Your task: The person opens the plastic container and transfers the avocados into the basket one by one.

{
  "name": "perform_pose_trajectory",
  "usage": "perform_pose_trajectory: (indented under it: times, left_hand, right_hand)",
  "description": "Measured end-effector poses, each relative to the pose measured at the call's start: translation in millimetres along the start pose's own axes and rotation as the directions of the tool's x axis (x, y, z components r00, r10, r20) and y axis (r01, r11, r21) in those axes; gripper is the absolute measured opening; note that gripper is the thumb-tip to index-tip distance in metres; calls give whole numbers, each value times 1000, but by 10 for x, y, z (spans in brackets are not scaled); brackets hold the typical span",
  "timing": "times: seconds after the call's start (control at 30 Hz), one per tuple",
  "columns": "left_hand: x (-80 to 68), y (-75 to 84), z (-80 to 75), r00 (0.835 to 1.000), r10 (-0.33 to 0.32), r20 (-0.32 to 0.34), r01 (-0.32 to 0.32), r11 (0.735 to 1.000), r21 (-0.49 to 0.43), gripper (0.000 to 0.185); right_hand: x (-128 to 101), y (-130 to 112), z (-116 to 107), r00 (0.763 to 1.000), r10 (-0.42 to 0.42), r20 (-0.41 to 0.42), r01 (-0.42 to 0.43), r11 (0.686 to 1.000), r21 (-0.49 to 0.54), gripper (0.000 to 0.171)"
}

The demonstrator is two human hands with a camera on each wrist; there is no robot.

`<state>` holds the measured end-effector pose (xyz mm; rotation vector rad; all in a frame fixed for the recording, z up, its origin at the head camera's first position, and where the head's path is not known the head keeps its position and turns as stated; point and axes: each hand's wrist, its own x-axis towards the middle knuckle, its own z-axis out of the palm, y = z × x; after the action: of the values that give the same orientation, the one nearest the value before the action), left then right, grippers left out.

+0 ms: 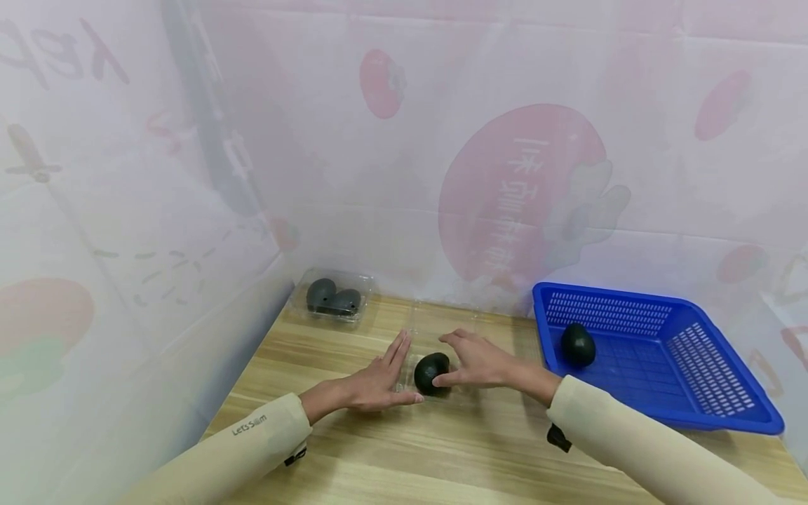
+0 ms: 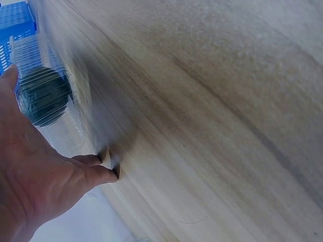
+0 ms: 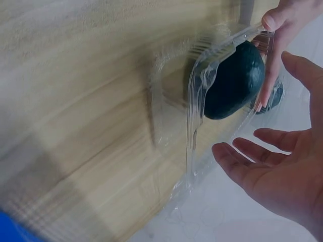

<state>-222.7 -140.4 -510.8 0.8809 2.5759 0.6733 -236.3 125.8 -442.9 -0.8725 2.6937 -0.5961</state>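
Observation:
A dark green avocado (image 1: 431,373) sits in the left part of a clear plastic clamshell box (image 3: 194,126), whose lid is folded back toward the wall. My left hand (image 1: 377,379) lies along the box's left side, fingers extended and thumb at the near corner. On the other side, my right hand (image 1: 481,361) is spread above the box with nothing gripped. Its thumb overlaps the avocado in the head view, while the right wrist view shows its fingers relaxed and apart from the fruit.
At the back left of the wooden table (image 1: 353,470) stands a closed clear box (image 1: 362,284) with two avocados (image 1: 321,294) inside. A blue plastic basket (image 1: 688,421) on the right contains one avocado (image 1: 577,344). A printed sheet (image 1: 404,175) hangs behind the table.

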Motion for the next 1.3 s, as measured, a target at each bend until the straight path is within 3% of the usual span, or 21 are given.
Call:
perform_pose_trajectory:
  times: [0.67,0.87,1.3]
  left_hand:
    - [19,-77,57,1000,21,-11,-21,1000,-5,118]
    - [-4,-35,10,1000,27,-3,-27,1000,-13,116]
    - [-16,-9,-3,1000,14,-1,-14,1000,1,113]
  right_hand:
    - [132,-105,273,998,60,2,-60,998,-23,85]
    - [175,-121,332,997,76,-2,-76,997,-9,84]
    - [205,-102,431,998,51,-41,-52,999,-1,77]
